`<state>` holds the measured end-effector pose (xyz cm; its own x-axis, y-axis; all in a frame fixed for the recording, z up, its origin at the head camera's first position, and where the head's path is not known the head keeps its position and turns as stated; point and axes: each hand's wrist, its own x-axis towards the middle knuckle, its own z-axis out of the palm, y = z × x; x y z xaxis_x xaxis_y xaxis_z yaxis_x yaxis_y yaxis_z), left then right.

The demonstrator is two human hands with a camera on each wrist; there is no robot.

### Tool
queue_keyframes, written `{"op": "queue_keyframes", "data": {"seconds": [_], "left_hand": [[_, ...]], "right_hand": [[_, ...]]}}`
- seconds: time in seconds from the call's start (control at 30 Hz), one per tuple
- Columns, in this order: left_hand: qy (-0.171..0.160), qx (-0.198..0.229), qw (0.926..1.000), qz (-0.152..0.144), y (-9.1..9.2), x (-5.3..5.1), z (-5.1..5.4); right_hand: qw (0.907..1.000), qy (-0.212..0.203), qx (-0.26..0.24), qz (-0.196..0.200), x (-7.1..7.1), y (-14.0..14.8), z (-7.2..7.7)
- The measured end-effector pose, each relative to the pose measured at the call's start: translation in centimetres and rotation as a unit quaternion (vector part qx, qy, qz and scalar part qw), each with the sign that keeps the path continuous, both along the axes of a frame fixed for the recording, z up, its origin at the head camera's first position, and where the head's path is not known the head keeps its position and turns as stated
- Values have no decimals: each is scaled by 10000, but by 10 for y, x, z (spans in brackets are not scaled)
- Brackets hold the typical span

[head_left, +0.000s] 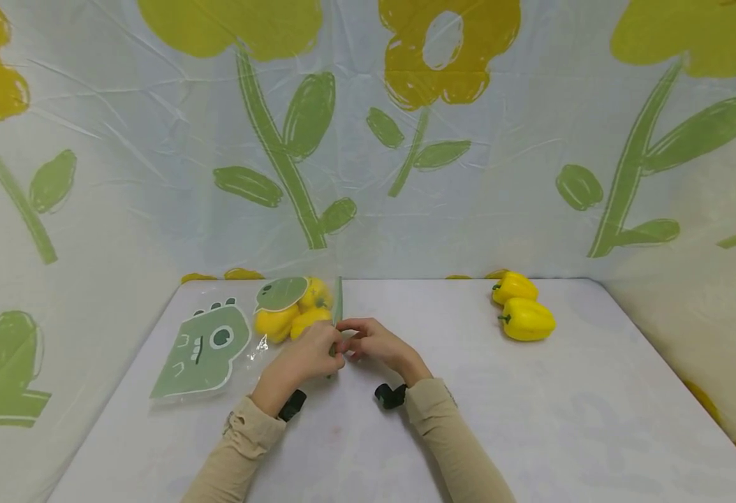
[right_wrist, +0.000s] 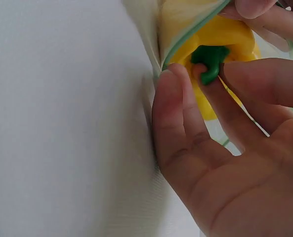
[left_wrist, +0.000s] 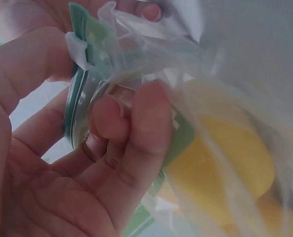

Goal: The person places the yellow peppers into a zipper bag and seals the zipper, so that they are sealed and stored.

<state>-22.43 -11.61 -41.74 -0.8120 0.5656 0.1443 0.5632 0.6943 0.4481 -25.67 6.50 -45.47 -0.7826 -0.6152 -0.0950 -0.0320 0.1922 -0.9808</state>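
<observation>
A clear bag with a green print and green-edged mouth holds several yellow peppers. My left hand curls its fingers round the near part of the bag's mouth; the left wrist view shows this hand with the clear plastic between its fingers. From the right, my right hand reaches the mouth with slightly bent fingers. In the right wrist view, fingertips of the right hand touch the green rim and lie around the green stem of a pepper; a firm pinch cannot be told.
Clear plastic with a green one-eyed creature print lies flat at the left of the white table. Two yellow peppers, one in front of the other, lie at the back right. A flowered cloth hangs behind.
</observation>
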Motion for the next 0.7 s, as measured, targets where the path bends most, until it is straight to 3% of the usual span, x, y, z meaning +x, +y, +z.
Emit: {"op": "queue_keyframes", "data": {"seconds": [0.3, 0.47, 0.57, 0.7], "left_hand": [[-56, 33, 9996, -259, -5, 0, 1], [-166, -97, 9997, -133, -8, 0, 3], [-173, -246, 9995, -34, -9, 0, 4], [-203, -345, 9991, 102, -9, 0, 5]], "right_hand": [[9997, 8, 76, 238, 0, -2, 0], [9995, -10, 97, 293, 2, -6, 3], [9993, 167, 217, 265, 1, -1, 9], [9966, 707, 400, 120, -3, 22, 30]]}}
